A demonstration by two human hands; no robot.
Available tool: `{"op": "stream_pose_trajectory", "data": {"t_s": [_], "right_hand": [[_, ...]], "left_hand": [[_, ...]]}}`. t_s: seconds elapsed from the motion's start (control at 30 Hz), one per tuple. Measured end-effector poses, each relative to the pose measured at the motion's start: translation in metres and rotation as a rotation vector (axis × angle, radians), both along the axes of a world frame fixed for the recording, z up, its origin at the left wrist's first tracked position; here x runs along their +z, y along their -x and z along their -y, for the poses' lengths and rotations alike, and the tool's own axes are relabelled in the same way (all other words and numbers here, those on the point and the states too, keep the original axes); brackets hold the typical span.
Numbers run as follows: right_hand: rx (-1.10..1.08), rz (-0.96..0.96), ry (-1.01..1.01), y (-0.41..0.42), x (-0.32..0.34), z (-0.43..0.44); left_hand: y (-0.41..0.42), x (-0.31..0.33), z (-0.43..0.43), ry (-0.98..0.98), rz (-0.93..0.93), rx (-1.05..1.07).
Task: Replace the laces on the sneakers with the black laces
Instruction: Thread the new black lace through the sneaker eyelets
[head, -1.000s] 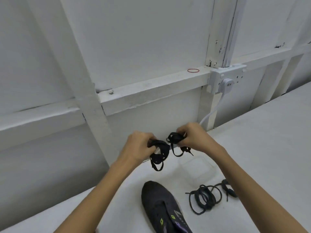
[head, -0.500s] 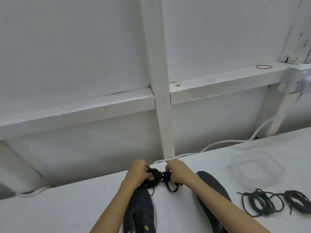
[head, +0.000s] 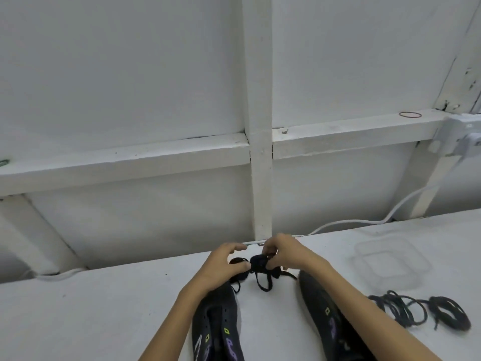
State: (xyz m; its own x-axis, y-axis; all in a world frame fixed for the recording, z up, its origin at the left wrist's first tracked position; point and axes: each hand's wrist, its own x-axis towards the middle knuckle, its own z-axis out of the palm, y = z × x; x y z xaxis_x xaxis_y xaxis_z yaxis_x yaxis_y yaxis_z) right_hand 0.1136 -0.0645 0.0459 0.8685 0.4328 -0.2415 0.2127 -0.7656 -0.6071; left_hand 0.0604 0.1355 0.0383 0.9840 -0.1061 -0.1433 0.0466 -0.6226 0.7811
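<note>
Two dark sneakers with purple and green marks lie on the white table, the left sneaker (head: 218, 324) under my left forearm and the right sneaker (head: 320, 303) under my right forearm. My right hand (head: 283, 252) pinches a bundle of black lace (head: 260, 267) above the toes. My left hand (head: 225, 267) holds the other end of the black lace, thumb against it, with the index finger stretched out. Loops of the lace hang down between the shoes.
Two coils of dark laces (head: 400, 307) (head: 450, 312) lie at the right. A clear plastic container (head: 390, 264) stands behind them. A white cable (head: 364, 221) runs along the wall to a socket (head: 458, 138). A red rubber band (head: 410, 114) sits on the ledge.
The view has swung left and down, so both sneakers now show. My hands have come down to the toes of the shoes, and the lace bundles have drawn together.
</note>
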Motion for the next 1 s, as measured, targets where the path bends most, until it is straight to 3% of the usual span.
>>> {"op": "stream_pose_trajectory", "data": {"t_s": [0.1,0.23,0.53,0.73,1.0], "right_hand": [[0.051,-0.107,-0.272,0.014,0.044,0.008],[0.010,-0.085,-0.476,0.035,0.081,0.022],[-0.335,-0.152,-0.866,0.049,0.088,0.068],[-0.550,-0.148,-0.984,0.039,0.079,0.095],[-0.603,-0.169,-0.984,0.013,0.068,0.108]], "left_hand": [[0.028,0.019,0.016,0.239,0.043,-0.057],[0.048,0.029,0.031,0.356,0.196,0.055],[0.074,0.033,0.021,0.592,0.192,0.303],[0.087,0.028,-0.005,0.764,0.108,0.481],[0.093,0.027,-0.001,0.725,0.072,0.480]]}}
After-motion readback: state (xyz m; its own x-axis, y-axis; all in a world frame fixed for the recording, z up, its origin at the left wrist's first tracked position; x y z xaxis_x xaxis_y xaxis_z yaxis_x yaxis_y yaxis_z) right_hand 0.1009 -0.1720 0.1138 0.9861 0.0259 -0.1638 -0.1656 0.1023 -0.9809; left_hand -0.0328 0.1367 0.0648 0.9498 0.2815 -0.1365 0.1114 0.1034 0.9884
